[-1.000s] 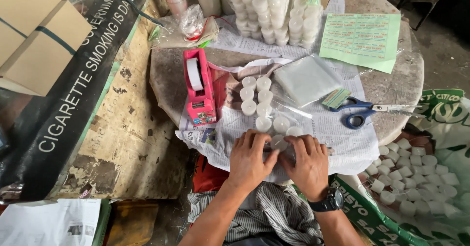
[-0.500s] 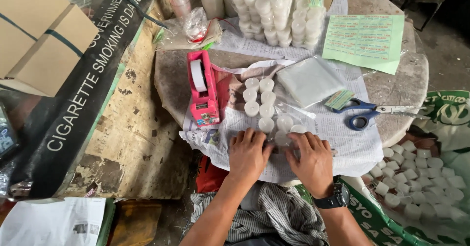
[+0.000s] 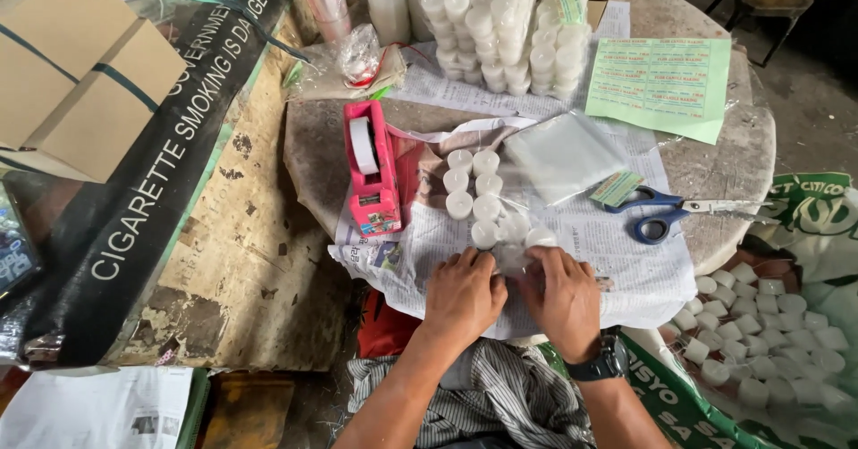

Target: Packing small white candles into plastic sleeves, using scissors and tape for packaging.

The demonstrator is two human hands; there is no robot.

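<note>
Left hand [image 3: 463, 295] and right hand [image 3: 565, 299]: fingers curled, tips pinching a clear plastic packet [image 3: 514, 254] of small white candles on newspaper [image 3: 626, 270], just right of the pink tape dispenser [image 3: 371, 167]. Judgement: keep film taut, candles aligned. Loose candles [image 3: 474, 185], waxy cylinders, beside dispenser; blue-handled scissors [image 3: 666, 212] farther right.

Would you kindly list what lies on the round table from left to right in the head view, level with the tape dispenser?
Pink tape dispenser → two rows of small white candles → stack of clear plastic bags → blue-handled scissors.
</note>
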